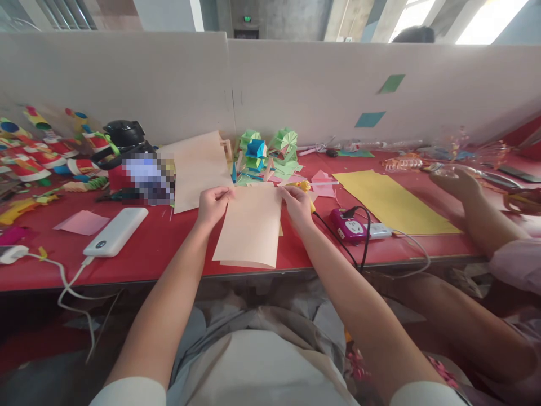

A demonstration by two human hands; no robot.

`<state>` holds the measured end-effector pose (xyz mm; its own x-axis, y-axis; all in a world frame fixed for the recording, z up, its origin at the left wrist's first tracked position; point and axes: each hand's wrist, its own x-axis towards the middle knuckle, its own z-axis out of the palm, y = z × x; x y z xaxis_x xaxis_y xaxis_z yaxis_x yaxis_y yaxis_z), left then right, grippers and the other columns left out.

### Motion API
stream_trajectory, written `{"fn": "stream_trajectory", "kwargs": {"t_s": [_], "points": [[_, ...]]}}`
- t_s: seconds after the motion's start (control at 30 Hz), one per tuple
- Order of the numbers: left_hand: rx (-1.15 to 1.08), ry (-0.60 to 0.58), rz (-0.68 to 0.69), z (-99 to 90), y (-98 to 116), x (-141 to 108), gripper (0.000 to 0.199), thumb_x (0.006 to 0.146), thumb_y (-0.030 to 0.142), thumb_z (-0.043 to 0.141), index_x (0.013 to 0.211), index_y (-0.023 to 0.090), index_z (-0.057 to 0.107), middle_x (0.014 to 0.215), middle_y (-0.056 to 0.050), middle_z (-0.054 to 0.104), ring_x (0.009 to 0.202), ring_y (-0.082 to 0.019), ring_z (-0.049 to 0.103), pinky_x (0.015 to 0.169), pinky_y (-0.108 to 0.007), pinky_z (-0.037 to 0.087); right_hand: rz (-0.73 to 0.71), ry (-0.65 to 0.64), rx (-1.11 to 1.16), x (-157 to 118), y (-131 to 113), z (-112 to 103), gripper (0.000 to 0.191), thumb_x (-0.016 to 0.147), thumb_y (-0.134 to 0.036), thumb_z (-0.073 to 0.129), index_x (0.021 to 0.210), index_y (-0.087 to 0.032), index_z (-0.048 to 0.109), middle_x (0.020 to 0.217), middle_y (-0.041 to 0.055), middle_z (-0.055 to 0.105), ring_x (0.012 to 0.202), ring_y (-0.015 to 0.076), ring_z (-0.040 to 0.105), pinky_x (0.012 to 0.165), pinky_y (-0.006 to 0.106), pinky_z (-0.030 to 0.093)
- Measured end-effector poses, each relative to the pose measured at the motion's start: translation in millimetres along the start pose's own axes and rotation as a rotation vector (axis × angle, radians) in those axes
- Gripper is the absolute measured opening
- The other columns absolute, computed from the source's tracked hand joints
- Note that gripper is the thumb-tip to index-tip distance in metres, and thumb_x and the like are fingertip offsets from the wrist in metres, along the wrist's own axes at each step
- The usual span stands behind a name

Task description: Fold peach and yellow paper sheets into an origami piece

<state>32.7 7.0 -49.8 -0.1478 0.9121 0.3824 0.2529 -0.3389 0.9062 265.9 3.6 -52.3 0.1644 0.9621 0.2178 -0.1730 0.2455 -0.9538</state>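
A folded sheet of pale peach paper is in front of me near the table's front edge, its layers slightly apart at the near end. My left hand pinches its far left corner. With fingers closed, my right hand grips the far right corner. Behind my left hand, another peach sheet leans up at the back. Folded green paper shapes and a blue one stand beyond the held sheet. A yellow-handled tool lies just behind my right hand, partly hidden.
On the left of the red table lie a white power bank with cables and a pink paper. To the right are a purple power socket with cords and a yellow sheet. A co-worker's hand reaches in at far right.
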Motion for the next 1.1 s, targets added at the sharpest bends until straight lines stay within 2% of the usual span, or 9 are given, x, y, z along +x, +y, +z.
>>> {"fn": "stream_trajectory", "kwargs": {"t_s": [0.17, 0.37, 0.5, 0.67, 0.73, 0.87, 1.0, 1.1], "points": [[0.032, -0.01, -0.011, -0.3, 1, -1, 0.028, 0.073, 0.042, 0.072, 0.081, 0.015, 0.074, 0.081, -0.007, 0.076, 0.078, -0.021, 0.07, 0.071, -0.028, 0.051, -0.036, 0.03, 0.001, 1, 1, 0, 0.034, 0.07, -0.052, 0.073, 0.074, -0.019, 0.07, 0.071, 0.0016, 0.064, 0.068, 0.0164, 0.061, 0.066, 0.031, 0.054], [0.025, 0.065, -0.01, -4.5, -1, 2, 0.027, 0.074, 0.041, 0.071, 0.078, 0.015, 0.073, 0.075, -0.005, 0.075, 0.071, -0.019, 0.068, 0.064, -0.026, 0.05, 0.16, -0.136, 0.002, -5, -5, 3, 0.04, 0.064, -0.055, 0.077, 0.067, -0.017, 0.069, 0.067, 0.0036, 0.065, 0.064, 0.0172, 0.063, 0.064, 0.031, 0.054], [0.037, 0.054, 0.007, -4.9, -3, 4, 0.028, 0.074, 0.042, 0.07, 0.078, 0.015, 0.073, 0.074, -0.005, 0.074, 0.071, -0.019, 0.067, 0.065, -0.026, 0.05, 0.109, -0.091, -0.106, -5, -4, 2, 0.04, 0.063, -0.056, 0.078, 0.066, -0.017, 0.069, 0.063, 0.0027, 0.064, 0.061, 0.0161, 0.061, 0.059, 0.029, 0.052], [0.005, 0.093, 0.006, -8.3, -7, 7, 0.027, 0.073, 0.042, 0.071, 0.078, 0.015, 0.073, 0.074, -0.005, 0.074, 0.07, -0.018, 0.066, 0.064, -0.026, 0.05, 0.204, -0.185, -0.051, -5, -3, 2, 0.043, 0.065, -0.058, 0.077, 0.073, -0.016, 0.072, 0.073, 0.0061, 0.07, 0.069, 0.0189, 0.066, 0.066, 0.031, 0.056], [-0.013, 0.094, -0.007, -9.3, -8, 7, 0.029, 0.073, 0.043, 0.071, 0.077, 0.015, 0.073, 0.072, -0.004, 0.073, 0.067, -0.018, 0.065, 0.062, -0.026, 0.049, 0.19, -0.196, -0.06, -5, -3, 2, 0.042, 0.063, -0.055, 0.079, 0.073, -0.015, 0.072, 0.074, 0.0062, 0.071, 0.069, 0.0185, 0.066, 0.066, 0.031, 0.056], [0.005, 0.097, 0.015, -9.1, -7, 7, 0.029, 0.072, 0.044, 0.071, 0.076, 0.015, 0.072, 0.068, -0.004, 0.07, 0.065, -0.018, 0.064, 0.062, -0.026, 0.048, 0.147, -0.128, -0.073, -5, -3, 2, 0.039, 0.063, -0.053, 0.079, 0.074, -0.016, 0.072, 0.073, 0.0053, 0.07, 0.068, 0.0182, 0.066, 0.067, 0.031, 0.056], [-0.01, 0.158, 0.017, -10.8, -5, 7, 0.028, 0.071, 0.041, 0.072, 0.079, 0.014, 0.073, 0.073, -0.005, 0.072, 0.067, -0.017, 0.064, 0.062, -0.025, 0.048, 0.234, -0.228, -0.018, -6, -4, 2, 0.037, 0.066, -0.052, 0.078, 0.075, -0.016, 0.072, 0.076, 0.0069, 0.071, 0.069, 0.018, 0.067, 0.069, 0.032, 0.056], [-0.039, 0.155, 0.017, -11.7, -7, 9, 0.026, 0.071, 0.04, 0.071, 0.077, 0.015, 0.072, 0.069, -0.004, 0.07, 0.063, -0.016, 0.062, 0.06, -0.025, 0.046, 0.2, -0.232, -0.05, -7, -4, 3, 0.035, 0.063, -0.048, 0.08, 0.077, -0.016, 0.073, 0.077, 0.0066, 0.071, 0.069, 0.0174, 0.066, 0.068, 0.031, 0.055]]}}
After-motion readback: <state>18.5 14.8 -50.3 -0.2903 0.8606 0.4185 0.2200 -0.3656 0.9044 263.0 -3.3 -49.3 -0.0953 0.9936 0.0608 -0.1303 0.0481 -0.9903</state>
